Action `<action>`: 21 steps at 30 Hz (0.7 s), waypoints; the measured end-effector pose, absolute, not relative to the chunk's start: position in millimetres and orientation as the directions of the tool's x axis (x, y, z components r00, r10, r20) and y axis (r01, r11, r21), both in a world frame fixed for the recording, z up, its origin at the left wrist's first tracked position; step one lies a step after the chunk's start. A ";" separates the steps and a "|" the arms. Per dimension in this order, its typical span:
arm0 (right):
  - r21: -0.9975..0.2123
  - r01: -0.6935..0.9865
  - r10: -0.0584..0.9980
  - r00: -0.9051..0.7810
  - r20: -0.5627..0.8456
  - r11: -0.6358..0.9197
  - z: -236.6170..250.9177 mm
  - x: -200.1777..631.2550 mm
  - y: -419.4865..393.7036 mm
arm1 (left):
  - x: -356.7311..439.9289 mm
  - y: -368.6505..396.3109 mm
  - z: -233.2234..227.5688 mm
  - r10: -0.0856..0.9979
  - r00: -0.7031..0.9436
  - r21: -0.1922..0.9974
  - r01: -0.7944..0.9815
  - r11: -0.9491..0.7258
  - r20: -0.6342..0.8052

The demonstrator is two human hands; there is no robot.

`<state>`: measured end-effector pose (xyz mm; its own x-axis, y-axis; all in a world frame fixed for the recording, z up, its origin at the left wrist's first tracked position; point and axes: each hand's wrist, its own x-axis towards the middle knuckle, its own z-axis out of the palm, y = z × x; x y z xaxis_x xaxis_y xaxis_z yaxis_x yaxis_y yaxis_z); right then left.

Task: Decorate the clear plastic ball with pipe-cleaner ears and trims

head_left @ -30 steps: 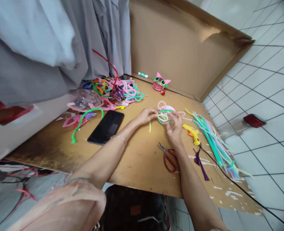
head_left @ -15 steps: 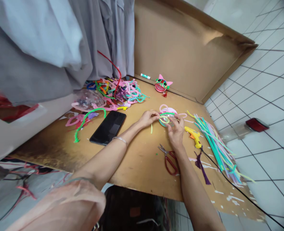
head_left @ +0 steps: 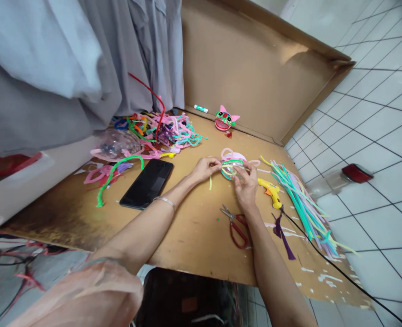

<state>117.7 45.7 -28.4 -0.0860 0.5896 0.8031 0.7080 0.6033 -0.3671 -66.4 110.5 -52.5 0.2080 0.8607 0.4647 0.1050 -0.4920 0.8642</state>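
Note:
Between my two hands is a pale yellow pipe cleaner (head_left: 210, 183) bent into a loop, one end hanging down. My left hand (head_left: 205, 170) pinches it from the left with closed fingers. From the other side, the closed fingers of my right hand (head_left: 247, 185) grip the loop and partly hide it. Just behind the fingers lies a round piece edged with green and teal pipe cleaner (head_left: 233, 161), with pink loops (head_left: 227, 153) beside it. Red-handled scissors (head_left: 236, 228) rest below my right hand, their blades slightly apart.
A yellow glue gun (head_left: 272, 192) with a black cord lies right of my right hand, near a bundle of pipe cleaners (head_left: 298, 206) and a purple tassel (head_left: 282, 236). A phone (head_left: 147, 184), a tangled pipe-cleaner pile (head_left: 169, 129), a glue stick (head_left: 201, 109) and a pink-eared animal face (head_left: 224, 120) are about.
The whole view has shifted slightly, so things appear a little farther left. Both hands keep nearly the same grip on the yellow loop.

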 end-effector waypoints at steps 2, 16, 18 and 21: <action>-0.371 0.704 0.587 -0.081 0.805 0.606 -28.9 117.7 45.9 | -66.2 109.7 -51.6 0.870 0.200 0.872 0.107 -0.478 0.452; -0.351 0.723 0.555 -0.054 0.830 0.595 -35.5 119.9 50.3 | -58.7 106.8 -51.3 0.912 0.139 0.920 0.008 -0.391 0.386; -0.362 0.721 0.559 -0.043 0.828 0.591 -36.0 120.2 50.8 | -57.2 107.1 -52.8 0.913 0.133 0.922 -0.011 -0.388 0.385; -0.365 0.719 0.558 -0.038 0.829 0.592 -35.6 120.0 50.7 | -55.8 107.3 -55.2 0.913 0.120 0.921 -0.013 -0.390 0.389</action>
<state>120.0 50.7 -35.6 -0.0378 0.5579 0.8291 0.7187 0.5916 -0.3654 -55.8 107.3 -55.2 0.1202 0.9134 0.3889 -0.0130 -0.3903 0.9206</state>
